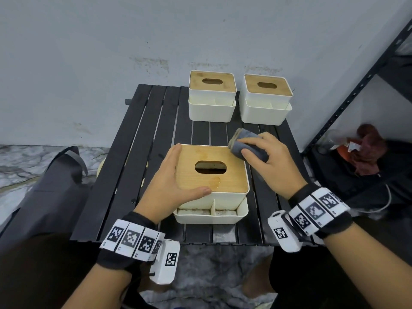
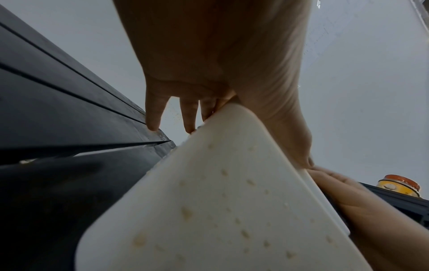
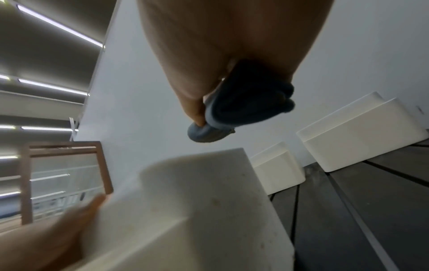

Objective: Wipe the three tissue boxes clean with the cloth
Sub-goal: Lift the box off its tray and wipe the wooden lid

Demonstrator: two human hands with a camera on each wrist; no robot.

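Three white tissue boxes with wooden lids stand on the black slatted table (image 1: pixel 133 163). The near box (image 1: pixel 211 175) is between my hands; its lid carries a wet mark near the front, and its side (image 2: pixel 220 201) shows yellowish spots. My left hand (image 1: pixel 174 177) braces its front left corner, fingers (image 2: pixel 153 113) straight down the left side and thumb along the front edge. My right hand (image 1: pixel 265 157) grips a folded grey cloth (image 1: pixel 243 141) on the lid's back right corner. The right wrist view shows that cloth (image 3: pixel 250 102) just above the box (image 3: pixel 197 201). Two more boxes (image 1: pixel 211 97) (image 1: pixel 265 99) stand at the back.
A black metal shelf (image 1: pixel 356 85) rises at the right, with a red rag (image 1: pixel 367 150) and clutter on its low level. A dark bag (image 1: pixel 55 186) lies on the floor to the left. The wall is directly behind the back boxes.
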